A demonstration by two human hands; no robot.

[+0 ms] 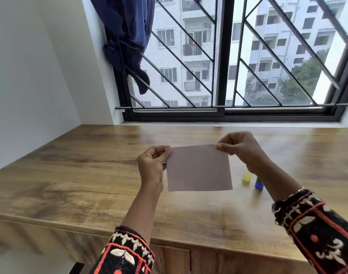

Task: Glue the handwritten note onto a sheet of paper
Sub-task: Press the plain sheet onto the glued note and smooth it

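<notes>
A pale pinkish-grey sheet of paper (199,168) hangs upright above the wooden desk (70,175). My left hand (152,165) pinches its top left corner and my right hand (241,148) pinches its top right corner. The side facing me looks blank; no writing shows. Behind my right wrist, a blue glue stick (258,183) stands on the desk, and its yellow cap (246,177) sits just left of it. Both are partly hidden by my right forearm.
The desk runs back to a window with a black frame and diagonal bars (224,76). A dark blue curtain (127,36) hangs at the window's left. A white wall borders the desk on the left. The desk's front edge (70,224) lies close to me.
</notes>
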